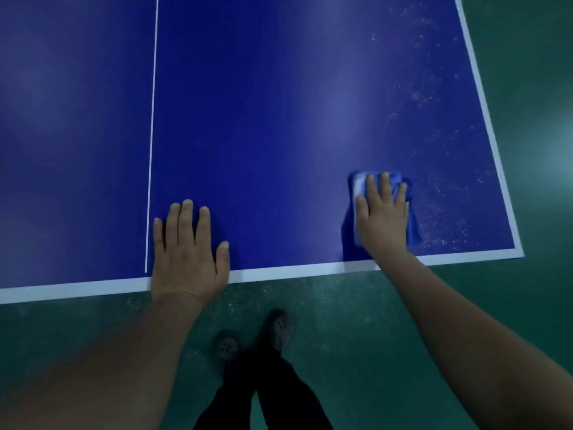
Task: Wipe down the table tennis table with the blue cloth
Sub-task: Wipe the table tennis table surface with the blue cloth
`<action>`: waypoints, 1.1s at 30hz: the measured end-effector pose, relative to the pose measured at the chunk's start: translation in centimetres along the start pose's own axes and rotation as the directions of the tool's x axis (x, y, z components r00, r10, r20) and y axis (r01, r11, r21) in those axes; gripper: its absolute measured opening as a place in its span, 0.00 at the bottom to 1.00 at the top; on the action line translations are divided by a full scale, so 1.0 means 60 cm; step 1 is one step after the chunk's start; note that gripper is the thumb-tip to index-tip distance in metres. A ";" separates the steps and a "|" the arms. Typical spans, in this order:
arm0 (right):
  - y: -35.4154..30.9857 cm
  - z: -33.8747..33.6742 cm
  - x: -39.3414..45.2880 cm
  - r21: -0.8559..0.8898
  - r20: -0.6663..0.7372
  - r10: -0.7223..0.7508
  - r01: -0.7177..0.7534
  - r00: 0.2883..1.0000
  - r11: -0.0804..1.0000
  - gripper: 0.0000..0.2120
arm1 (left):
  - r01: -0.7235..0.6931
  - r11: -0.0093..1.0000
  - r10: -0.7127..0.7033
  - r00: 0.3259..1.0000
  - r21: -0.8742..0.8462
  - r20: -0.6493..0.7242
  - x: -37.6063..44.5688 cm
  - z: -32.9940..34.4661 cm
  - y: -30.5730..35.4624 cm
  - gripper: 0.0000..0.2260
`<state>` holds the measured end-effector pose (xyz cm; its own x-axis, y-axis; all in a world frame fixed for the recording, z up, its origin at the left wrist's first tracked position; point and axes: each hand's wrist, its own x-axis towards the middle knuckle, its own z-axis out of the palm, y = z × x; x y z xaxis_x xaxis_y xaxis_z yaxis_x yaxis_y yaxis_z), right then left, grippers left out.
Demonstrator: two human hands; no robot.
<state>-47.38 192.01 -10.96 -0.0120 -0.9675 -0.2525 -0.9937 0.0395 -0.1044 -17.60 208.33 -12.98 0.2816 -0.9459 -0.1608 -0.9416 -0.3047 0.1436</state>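
Observation:
The dark blue table tennis table (279,119) fills the upper view, with a white centre line and white edge bands. My right hand (383,215) lies flat, fingers straight, pressing the folded blue cloth (412,225) onto the table near its front right corner. The cloth pokes out around the hand, with a pale patch at its upper left. My left hand (187,256) rests flat on the table at the front edge, just right of the centre line. Pale dust specks (440,212) cover the surface right of the cloth.
The table's white front edge (294,271) runs across the middle of the view and the right edge slants up to the top. Green floor (527,119) lies beyond both edges. My two feet in dark perforated shoes (279,328) stand below the front edge.

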 end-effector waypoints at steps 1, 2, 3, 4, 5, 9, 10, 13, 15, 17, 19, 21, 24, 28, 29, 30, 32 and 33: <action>-0.009 0.000 0.005 0.033 -0.026 0.082 -0.082 0.996 0.996 0.26 | -0.002 1.000 0.002 1.000 0.001 0.000 -0.001 0.000 -0.001 0.33; -0.027 0.006 0.000 0.040 -0.040 0.126 -0.124 0.991 0.991 0.26 | -0.003 1.000 0.003 1.000 -0.001 -0.004 -0.001 0.000 -0.001 0.33; -0.050 0.015 -0.012 0.027 -0.047 0.119 -0.118 0.992 0.993 0.26 | -0.004 1.000 0.004 1.000 0.001 -0.005 0.000 0.000 -0.002 0.33; -0.077 0.028 -0.031 0.006 -0.048 0.064 -0.064 0.997 0.998 0.26 | -0.006 1.000 0.006 1.000 0.010 -0.003 0.000 0.001 -0.004 0.33; -0.099 0.036 -0.053 -0.017 -0.046 -0.016 0.015 0.999 1.000 0.26 | -0.011 1.000 0.011 1.000 0.021 -0.002 0.001 0.001 -0.001 0.34; -0.125 0.043 -0.089 -0.017 0.032 -0.184 0.184 0.982 0.983 0.26 | -0.016 0.999 0.017 1.000 0.034 -0.004 -0.002 0.004 0.001 0.36; -0.118 0.040 -0.087 -0.016 0.040 -0.205 0.206 0.978 0.978 0.26 | -0.013 0.999 0.013 1.000 0.035 -0.008 -0.003 0.003 0.001 0.36; -0.082 0.033 -0.076 -0.015 0.027 -0.248 0.248 0.969 0.969 0.27 | 0.003 0.999 -0.002 1.000 0.048 -0.023 -0.004 0.001 0.003 0.36; -0.044 0.028 -0.069 -0.023 0.023 -0.217 0.217 0.976 0.976 0.27 | 0.026 0.999 -0.025 0.999 0.042 -0.038 -0.008 -0.001 0.011 0.35; 0.009 0.022 -0.059 -0.025 0.021 -0.186 0.187 0.982 0.982 0.27 | 0.034 0.999 -0.034 0.998 0.007 -0.048 -0.017 -0.003 0.037 0.34; 0.068 0.015 -0.049 -0.013 0.021 -0.170 0.171 0.985 0.985 0.27 | 0.013 0.999 -0.015 0.999 -0.036 -0.048 -0.031 0.002 0.092 0.33; 0.129 0.007 -0.037 -0.014 0.022 -0.161 0.161 0.987 0.987 0.27 | -0.022 0.998 0.020 0.999 -0.067 -0.035 -0.045 0.014 0.175 0.32; 0.216 -0.006 -0.014 -0.022 0.012 -0.160 0.161 0.987 0.987 0.27 | -0.068 0.989 0.064 0.998 -0.132 -0.028 -0.058 0.039 0.320 0.31; 0.322 -0.022 0.021 -0.006 -0.021 -0.161 0.161 0.987 0.987 0.26 | -0.109 0.983 0.104 0.994 -0.147 -0.041 -0.053 0.066 0.479 0.32; 0.349 -0.025 0.031 0.008 -0.033 -0.152 0.152 0.988 0.988 0.25 | -0.099 0.987 0.096 0.995 -0.125 -0.033 -0.051 0.074 0.502 0.32; 0.375 -0.029 0.040 0.023 -0.044 -0.143 0.144 0.989 0.989 0.25 | -0.081 0.993 0.079 0.997 -0.090 -0.023 -0.050 0.082 0.517 0.33; 0.421 -0.038 0.056 0.039 -0.071 -0.120 0.123 0.990 0.992 0.25 | -0.048 0.999 0.048 0.999 -0.018 -0.019 -0.047 0.096 0.529 0.33; 0.441 -0.042 0.063 0.043 -0.082 -0.114 0.118 0.990 0.992 0.25 | -0.042 0.999 0.042 0.999 0.008 -0.024 -0.046 0.101 0.529 0.33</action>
<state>-74.02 188.78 -12.25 0.0923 -0.9829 -0.1594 -0.9825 -0.0639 -0.1747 -49.42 201.96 -13.87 0.2459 -0.9604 -0.1313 -0.9540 -0.2637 0.1426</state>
